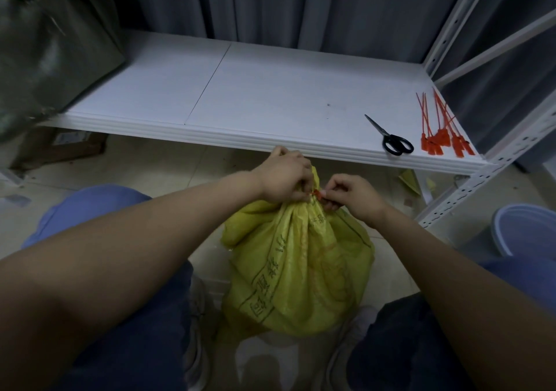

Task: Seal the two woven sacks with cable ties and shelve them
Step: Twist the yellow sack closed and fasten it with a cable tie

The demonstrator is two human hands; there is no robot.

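Both hands are working the yellow woven sack [298,267] on the floor at 6 o'clock: left hand [285,177] is clenching its gathered neck, right hand [350,193] fingers are pinching the red cable tie [316,192]; cinching needs to be snug, low.

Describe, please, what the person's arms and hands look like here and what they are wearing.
Both forearms are bare from the elbow down; no gloves, watch, rings or bracelets show on the left hand or the right hand. Light blue short sleeves show near the upper arms on both sides. Dark blue trousers cover the legs below.
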